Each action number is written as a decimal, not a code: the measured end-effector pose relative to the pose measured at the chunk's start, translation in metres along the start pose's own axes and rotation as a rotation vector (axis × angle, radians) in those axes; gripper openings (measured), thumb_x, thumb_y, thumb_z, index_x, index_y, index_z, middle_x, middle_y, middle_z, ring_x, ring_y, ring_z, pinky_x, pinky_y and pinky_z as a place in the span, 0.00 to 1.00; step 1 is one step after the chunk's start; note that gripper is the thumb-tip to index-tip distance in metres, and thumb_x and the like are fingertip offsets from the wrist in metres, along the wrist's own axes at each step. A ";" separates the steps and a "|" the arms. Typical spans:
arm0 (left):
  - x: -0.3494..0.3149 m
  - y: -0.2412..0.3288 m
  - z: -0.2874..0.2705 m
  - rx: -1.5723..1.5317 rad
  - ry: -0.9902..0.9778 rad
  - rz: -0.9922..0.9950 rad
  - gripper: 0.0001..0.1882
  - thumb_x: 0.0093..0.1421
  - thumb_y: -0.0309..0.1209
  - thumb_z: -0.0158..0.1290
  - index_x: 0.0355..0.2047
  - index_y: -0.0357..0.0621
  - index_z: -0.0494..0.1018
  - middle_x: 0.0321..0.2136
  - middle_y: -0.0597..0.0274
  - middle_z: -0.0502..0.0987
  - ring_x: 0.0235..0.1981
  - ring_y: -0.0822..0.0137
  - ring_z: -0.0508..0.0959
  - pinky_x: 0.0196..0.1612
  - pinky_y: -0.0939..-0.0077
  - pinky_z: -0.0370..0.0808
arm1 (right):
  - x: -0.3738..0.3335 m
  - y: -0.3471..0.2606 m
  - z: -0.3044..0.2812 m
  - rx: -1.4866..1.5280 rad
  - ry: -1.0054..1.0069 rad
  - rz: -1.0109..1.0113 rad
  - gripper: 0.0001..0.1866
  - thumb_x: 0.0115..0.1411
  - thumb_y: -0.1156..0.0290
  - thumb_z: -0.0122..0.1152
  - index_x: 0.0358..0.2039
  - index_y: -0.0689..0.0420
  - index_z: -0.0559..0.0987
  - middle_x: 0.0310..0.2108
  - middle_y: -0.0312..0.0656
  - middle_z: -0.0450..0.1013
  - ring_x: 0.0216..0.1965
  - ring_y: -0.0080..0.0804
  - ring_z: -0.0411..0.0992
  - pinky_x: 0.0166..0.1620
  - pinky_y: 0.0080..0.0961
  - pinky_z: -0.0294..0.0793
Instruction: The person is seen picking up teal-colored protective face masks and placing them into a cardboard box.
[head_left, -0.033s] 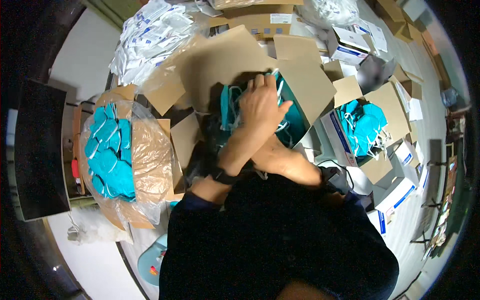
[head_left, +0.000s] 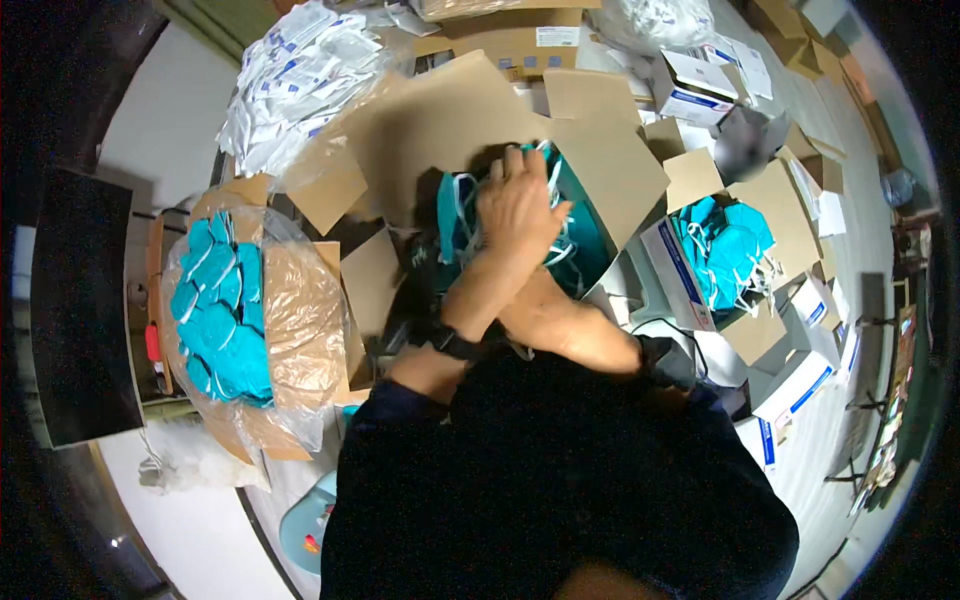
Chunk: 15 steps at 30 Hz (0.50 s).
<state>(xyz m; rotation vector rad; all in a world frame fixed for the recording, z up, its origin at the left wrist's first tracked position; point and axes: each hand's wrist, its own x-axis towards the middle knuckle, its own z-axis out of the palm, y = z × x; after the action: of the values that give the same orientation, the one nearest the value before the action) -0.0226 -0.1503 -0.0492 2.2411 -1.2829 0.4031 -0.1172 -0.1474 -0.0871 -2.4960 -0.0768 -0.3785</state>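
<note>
An open cardboard box [head_left: 590, 215] stands in front of me with teal face masks [head_left: 452, 215] with white straps inside. My left hand [head_left: 520, 208] reaches palm down over these masks. Its fingers bend forward with their tips hidden, and the thumb stands apart to the right. Under the left wrist crosses my right forearm, and only the back part of my right hand [head_left: 535, 305] shows; its fingers are hidden. Left of the box, a plastic-lined carton [head_left: 305, 330] holds a heap of teal masks [head_left: 220, 320].
To the right, a smaller white box [head_left: 672, 275] is filled with loose teal masks [head_left: 725, 250]. White packets [head_left: 300, 85] are piled at the back left. Several white boxes [head_left: 800, 385] stand at the right, and a closed carton [head_left: 520, 45] lies behind.
My left hand and thumb have shifted very slightly over the masks. The boxes and my right forearm stay in place.
</note>
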 end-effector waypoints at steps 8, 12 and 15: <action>-0.018 -0.070 0.020 -0.532 -0.256 -0.377 0.16 0.54 0.36 0.60 0.21 0.36 0.70 0.16 0.52 0.69 0.21 0.59 0.74 0.27 0.65 0.69 | -0.029 -0.016 -0.043 -0.227 -0.011 -0.054 0.21 0.48 0.67 0.65 0.45 0.52 0.79 0.49 0.42 0.71 0.53 0.40 0.68 0.62 0.46 0.57; -0.029 -0.089 -0.001 -0.660 -0.080 -0.505 0.20 0.58 0.36 0.57 0.16 0.34 0.67 0.12 0.53 0.66 0.15 0.67 0.66 0.22 0.69 0.62 | -0.022 -0.015 -0.068 -0.128 0.167 0.025 0.11 0.50 0.64 0.66 0.35 0.53 0.82 0.45 0.43 0.75 0.47 0.40 0.72 0.54 0.42 0.67; -0.037 -0.088 -0.010 -0.581 0.158 -0.442 0.23 0.57 0.36 0.59 0.15 0.34 0.63 0.11 0.59 0.61 0.15 0.67 0.59 0.22 0.68 0.58 | -0.009 -0.009 -0.084 -0.083 0.318 0.155 0.11 0.51 0.63 0.66 0.31 0.54 0.77 0.31 0.45 0.74 0.28 0.48 0.75 0.28 0.39 0.73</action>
<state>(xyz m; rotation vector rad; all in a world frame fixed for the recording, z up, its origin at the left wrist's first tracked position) 0.0346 -0.0820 -0.0847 1.8668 -0.6745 0.0276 -0.1485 -0.1886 -0.0201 -2.4691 0.2628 -0.7180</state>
